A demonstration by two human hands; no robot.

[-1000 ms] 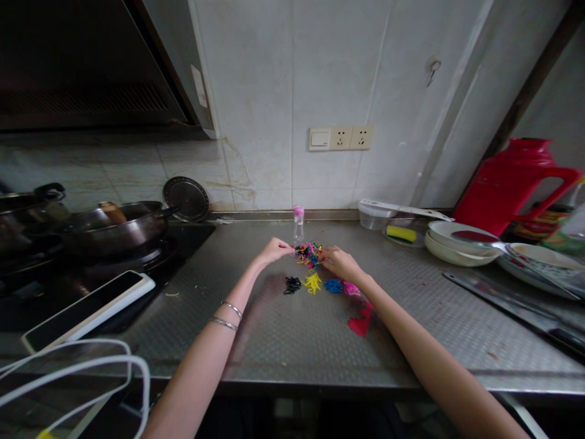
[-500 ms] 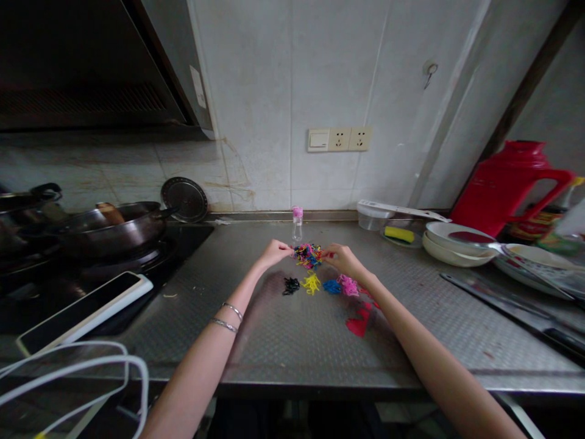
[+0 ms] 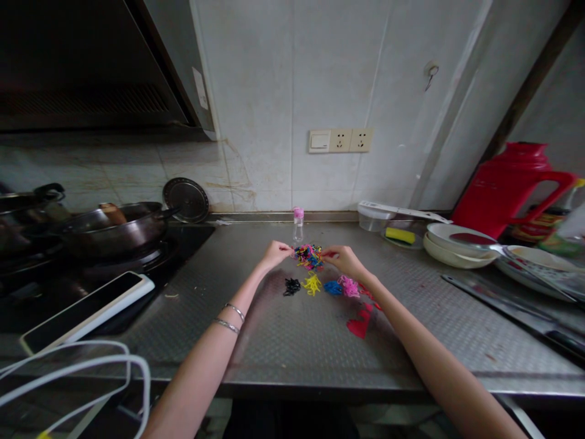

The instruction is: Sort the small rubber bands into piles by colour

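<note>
A mixed pile of small coloured rubber bands (image 3: 309, 256) lies on the steel counter. My left hand (image 3: 276, 253) pinches at the pile's left edge, thumb and fingers together. From the right side, my right hand (image 3: 342, 259) has its fingertips closed on the pile's edge. Which bands each pinch holds is too small to make out. Nearer me lie sorted heaps: black bands (image 3: 292, 286), yellow bands (image 3: 312, 283), blue bands (image 3: 333, 288), pink bands (image 3: 350, 286) and red bands (image 3: 368, 294), the last partly behind my right forearm. Behind the pile stands a clear bottle with a pink cap (image 3: 298, 224).
A red heart-shaped piece (image 3: 359, 321) lies near my right forearm. To the left are a pan (image 3: 114, 231) on the stove, a white-edged device (image 3: 86, 312) and white cables (image 3: 145, 378). At right are bowls (image 3: 457, 253), a knife (image 3: 498, 305) and a red thermos (image 3: 507, 189).
My right fingertips have shifted slightly left against the mixed pile. My left hand stays almost in place. The sorted heaps look the same, and the whole view has shifted very slightly.
</note>
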